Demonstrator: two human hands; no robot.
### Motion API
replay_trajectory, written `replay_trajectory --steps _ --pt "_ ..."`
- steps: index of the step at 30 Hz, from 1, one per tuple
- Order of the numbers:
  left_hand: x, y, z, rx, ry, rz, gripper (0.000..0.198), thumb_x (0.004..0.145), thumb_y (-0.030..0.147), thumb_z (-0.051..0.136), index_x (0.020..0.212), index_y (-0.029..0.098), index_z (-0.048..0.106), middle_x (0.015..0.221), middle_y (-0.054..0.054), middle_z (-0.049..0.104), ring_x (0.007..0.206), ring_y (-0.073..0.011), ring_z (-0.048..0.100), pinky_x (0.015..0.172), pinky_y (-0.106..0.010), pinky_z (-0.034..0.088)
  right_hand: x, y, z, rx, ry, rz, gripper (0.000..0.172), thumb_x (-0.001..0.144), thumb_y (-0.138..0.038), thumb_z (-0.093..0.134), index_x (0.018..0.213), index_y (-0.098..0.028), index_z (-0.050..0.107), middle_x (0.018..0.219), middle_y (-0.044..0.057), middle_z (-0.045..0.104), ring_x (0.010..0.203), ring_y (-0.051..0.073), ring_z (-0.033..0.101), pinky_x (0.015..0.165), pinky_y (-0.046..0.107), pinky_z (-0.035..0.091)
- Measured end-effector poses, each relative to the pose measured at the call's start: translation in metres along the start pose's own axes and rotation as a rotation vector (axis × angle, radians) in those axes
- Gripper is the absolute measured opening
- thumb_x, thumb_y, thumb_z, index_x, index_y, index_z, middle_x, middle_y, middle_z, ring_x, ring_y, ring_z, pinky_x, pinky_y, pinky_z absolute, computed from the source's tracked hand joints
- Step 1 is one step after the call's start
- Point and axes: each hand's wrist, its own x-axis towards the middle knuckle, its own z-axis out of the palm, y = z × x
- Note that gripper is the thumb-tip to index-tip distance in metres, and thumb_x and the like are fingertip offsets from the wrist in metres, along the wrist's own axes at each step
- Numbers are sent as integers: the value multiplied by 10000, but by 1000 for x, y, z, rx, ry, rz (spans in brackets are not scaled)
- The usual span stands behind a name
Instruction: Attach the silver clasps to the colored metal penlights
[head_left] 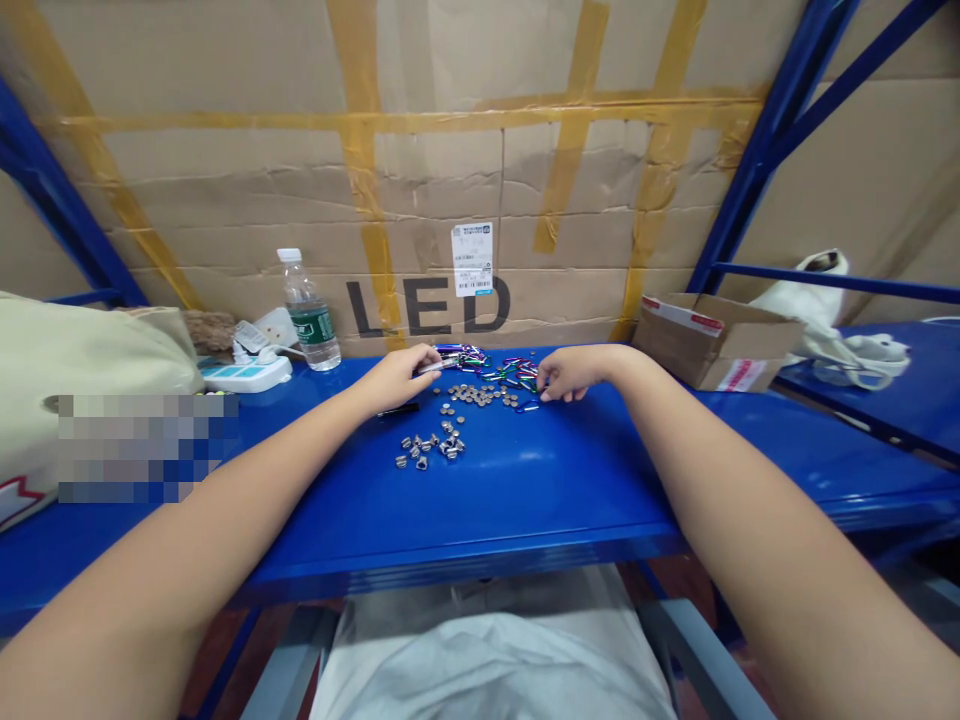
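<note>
My left hand (401, 378) is closed at the left end of the pile, its thumb and fingers around a slim pale, shiny piece (438, 367) whose kind I cannot make out. My right hand (570, 374) has its fingers curled down, the fingertips pinched at the end of a blue carabiner (528, 407) near the table surface. Between the hands lies a heap of coloured carabiners (514, 372) in purple, green, blue and red. Small round metal discs (480, 396) are spread just in front of it. Closer to me is a loose group of silver metal fittings (450, 446).
The blue table (510, 510) backs onto a large taped carton (420, 220). A water bottle (311, 315), a power strip (247, 373) and a pale bag (97, 365) stand at left. An open small cardboard box (709, 340) is at right, beside a blue rack post (757, 170). A black stick-like item (398, 410) lies by my left wrist.
</note>
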Motion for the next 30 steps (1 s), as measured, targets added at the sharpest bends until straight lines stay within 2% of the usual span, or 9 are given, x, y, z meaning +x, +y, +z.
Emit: replay_trajectory --steps 4,8,10,13,17,21,23,27,30 --pt "0 0 0 12 -15 -7 253 881 339 486 1048 173 577 980 -69 672 848 -193 603 755 -309 445 5 0 -1 -50 82 -24 149 788 -243 617 923 -186 645 748 30 666 632 138 614 559 245 475" --pt "-1 2 0 -15 -44 -6 306 933 375 401 1086 178 578 964 -60 690 847 -198 615 762 -314 445 16 6 -2 -167 419 -68 171 788 -217 604 932 -163 677 881 66 712 752 170 638 637 252 455" --pt "-2 3 0 -9 -52 8 310 933 378 404 1093 179 581 983 -63 690 865 -203 619 772 -314 445 22 9 -1 -172 530 -90 188 789 -203 603 952 -156 685 951 69 719 836 178 642 691 241 450" --pt "-2 3 2 14 -58 22 301 912 369 442 1086 176 594 998 -72 684 877 -210 622 773 -313 444 28 9 4 -168 535 -114 203 808 -210 592 976 -162 695 979 59 722 866 172 643 709 229 443" --pt "-2 2 5 22 -99 50 282 900 360 453 1054 182 608 1013 -73 682 906 -225 624 779 -321 438 30 3 9 -245 485 -132 228 827 -220 581 1012 -162 701 969 64 718 828 172 637 702 239 433" --pt "-1 2 6 47 -116 61 286 908 362 439 1045 179 610 996 -78 682 871 -221 621 757 -319 432 28 0 9 -210 485 -165 221 850 -236 552 994 -154 698 928 67 716 795 168 630 689 243 431" --pt "-1 1 6 43 -115 68 312 927 380 404 1042 177 612 987 -79 682 856 -216 617 748 -316 430 29 -2 11 -204 530 -229 211 849 -230 546 980 -152 693 942 71 710 827 174 625 724 248 435" --pt "-1 -1 9 44 -127 79 352 948 407 362 1043 177 612 994 -77 680 855 -210 616 745 -306 431 40 -8 22 -308 711 -364 233 858 -166 490 984 -151 685 1036 95 682 966 199 595 845 279 424" --pt "0 -4 11 57 -143 87 326 938 395 384 1062 184 601 1021 -75 679 862 -208 620 744 -297 431 52 -9 32 -386 725 -326 319 862 -120 442 1071 -182 675 1105 96 672 1027 217 583 859 301 422"
